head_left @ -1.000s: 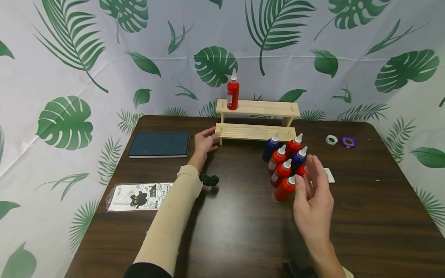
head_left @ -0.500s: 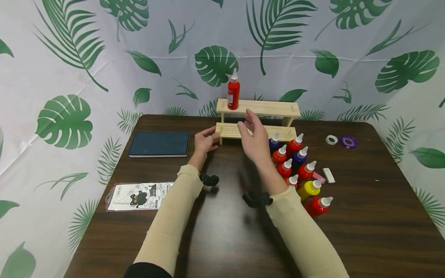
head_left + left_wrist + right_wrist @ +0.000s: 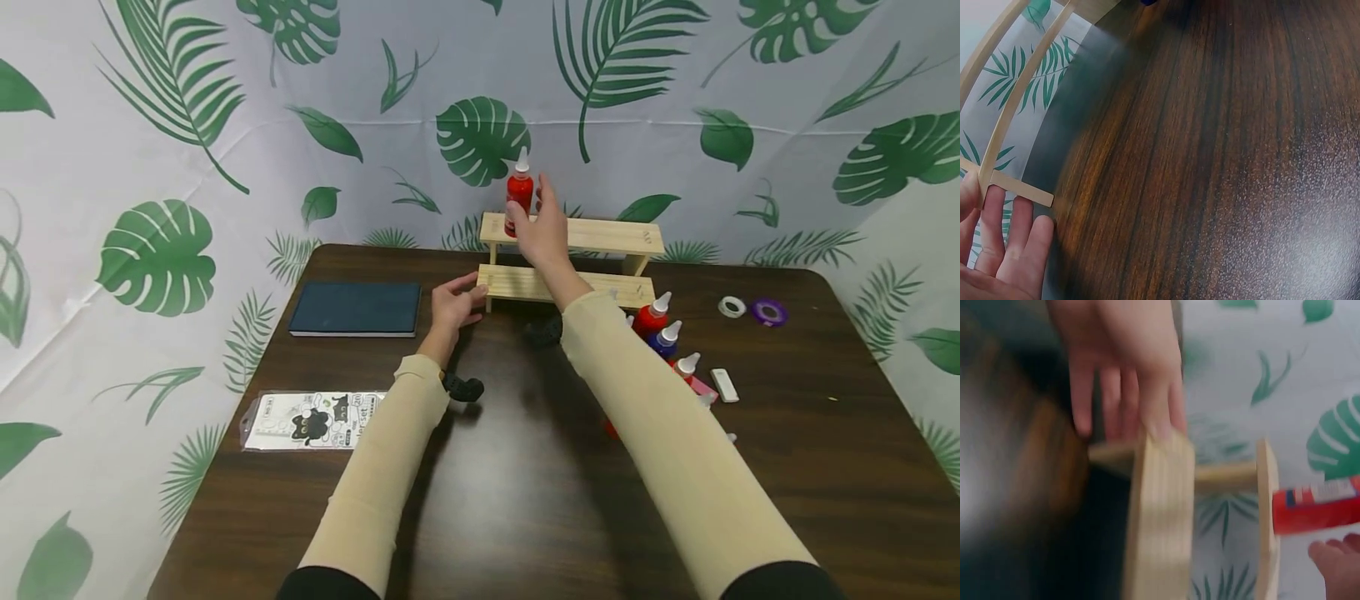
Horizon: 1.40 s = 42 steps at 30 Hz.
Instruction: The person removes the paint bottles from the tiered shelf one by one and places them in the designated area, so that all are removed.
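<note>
A two-tier wooden shelf (image 3: 600, 236) stands at the back of the table. My left hand (image 3: 453, 307) pinches the left end of its lower board; in the right wrist view the left thumb lies on top of that board, with the other fingers hanging beside and below. A red squeeze bottle (image 3: 520, 190) with a white pointed cap stands upright on the left part of the upper board. Beside it is my right hand (image 3: 545, 233), thumb overlapping the bottle in the head view, fingers apart from it. In the right wrist view a small gap separates that hand's fingers from the bottle.
Several more bottles, red and blue ones such as a red bottle (image 3: 651, 319), stand right of centre, partly hidden by the right sleeve. A dark notebook (image 3: 355, 308) and a packaged ruler set (image 3: 311, 421) lie left. Tape rolls (image 3: 768, 312) and a white eraser (image 3: 724, 385) lie right.
My right hand has moved from beside the bottle group, past the lower board, up to the bottle on the upper board. The left hand keeps its place at the shelf's end.
</note>
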{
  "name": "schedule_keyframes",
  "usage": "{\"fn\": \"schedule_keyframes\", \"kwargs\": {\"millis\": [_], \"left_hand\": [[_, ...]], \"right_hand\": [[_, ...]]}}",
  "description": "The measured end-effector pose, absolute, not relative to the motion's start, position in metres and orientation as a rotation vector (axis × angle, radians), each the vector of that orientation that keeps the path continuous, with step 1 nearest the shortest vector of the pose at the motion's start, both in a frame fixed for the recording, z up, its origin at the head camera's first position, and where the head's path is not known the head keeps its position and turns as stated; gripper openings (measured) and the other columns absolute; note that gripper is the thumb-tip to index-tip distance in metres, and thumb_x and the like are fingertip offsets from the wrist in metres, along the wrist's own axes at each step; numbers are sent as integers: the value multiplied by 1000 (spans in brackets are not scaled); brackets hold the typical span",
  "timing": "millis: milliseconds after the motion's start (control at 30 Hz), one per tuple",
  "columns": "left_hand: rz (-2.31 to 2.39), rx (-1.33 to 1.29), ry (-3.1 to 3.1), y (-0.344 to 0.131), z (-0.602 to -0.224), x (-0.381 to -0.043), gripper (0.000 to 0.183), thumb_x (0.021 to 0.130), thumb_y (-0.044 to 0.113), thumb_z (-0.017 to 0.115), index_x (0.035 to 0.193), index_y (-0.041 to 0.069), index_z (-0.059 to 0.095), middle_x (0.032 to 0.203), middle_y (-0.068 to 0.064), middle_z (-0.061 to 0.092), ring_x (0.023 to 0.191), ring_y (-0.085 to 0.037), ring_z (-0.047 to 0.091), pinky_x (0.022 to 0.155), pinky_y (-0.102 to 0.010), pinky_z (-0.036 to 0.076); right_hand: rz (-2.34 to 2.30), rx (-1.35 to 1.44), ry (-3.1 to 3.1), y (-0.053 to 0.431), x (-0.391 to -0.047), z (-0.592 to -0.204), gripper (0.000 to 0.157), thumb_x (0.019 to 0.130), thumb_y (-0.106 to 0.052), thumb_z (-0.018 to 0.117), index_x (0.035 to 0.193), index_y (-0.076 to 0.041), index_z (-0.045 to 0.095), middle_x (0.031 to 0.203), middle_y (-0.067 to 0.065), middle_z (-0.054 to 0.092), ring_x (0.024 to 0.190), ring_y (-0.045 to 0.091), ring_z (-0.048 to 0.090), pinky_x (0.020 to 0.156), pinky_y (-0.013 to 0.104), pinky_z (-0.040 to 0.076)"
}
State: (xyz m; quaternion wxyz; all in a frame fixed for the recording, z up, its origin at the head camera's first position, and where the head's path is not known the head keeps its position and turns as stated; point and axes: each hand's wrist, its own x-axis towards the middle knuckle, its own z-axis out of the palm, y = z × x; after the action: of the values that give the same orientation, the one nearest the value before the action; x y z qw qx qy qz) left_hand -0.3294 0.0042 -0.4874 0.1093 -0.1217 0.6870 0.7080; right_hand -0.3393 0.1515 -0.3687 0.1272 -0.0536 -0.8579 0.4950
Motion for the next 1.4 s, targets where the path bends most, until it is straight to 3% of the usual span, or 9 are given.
{"fn": "schedule_keyframes", "kwargs": {"millis": [233,467,733,967,1400], "left_hand": [[2094,-330,2019,12,-487,-328,33,86,18,73,119,18,69,106,-7,68,90,-19,70,72,-36,58],[2087,-321,1989,16,-487,-327,35,86,18,72,121,18,68,108,-7,69,90,-18,70,73,-36,58],[2091,-358,2000,9,-486,-326,32,87,18,72,118,18,69,110,-9,67,92,-21,70,74,-39,58],[2090,-355,1982,5,-485,-324,34,88,18,71,121,16,68,113,-10,65,95,-23,69,74,-37,58],[2117,-342,2013,8,-486,-327,33,86,18,72,119,18,69,113,-10,66,93,-23,70,73,-38,58]], "right_hand": [[1411,29,-2657,169,-356,-356,74,97,-30,56,154,-16,12,151,11,34,137,28,36,112,42,31],[1462,-131,-2623,172,-355,-358,58,99,-25,52,150,-21,25,148,7,40,132,23,41,109,39,36],[1593,-104,-2459,155,-338,-368,56,97,-22,56,148,-17,34,139,10,47,124,25,49,103,41,43],[1698,-67,-2345,137,-289,-371,52,95,-20,60,143,-16,41,133,11,53,116,26,57,98,41,47],[1814,-80,-2417,159,-149,-425,52,90,-21,68,139,-18,48,134,6,55,121,26,53,100,45,45]]}}
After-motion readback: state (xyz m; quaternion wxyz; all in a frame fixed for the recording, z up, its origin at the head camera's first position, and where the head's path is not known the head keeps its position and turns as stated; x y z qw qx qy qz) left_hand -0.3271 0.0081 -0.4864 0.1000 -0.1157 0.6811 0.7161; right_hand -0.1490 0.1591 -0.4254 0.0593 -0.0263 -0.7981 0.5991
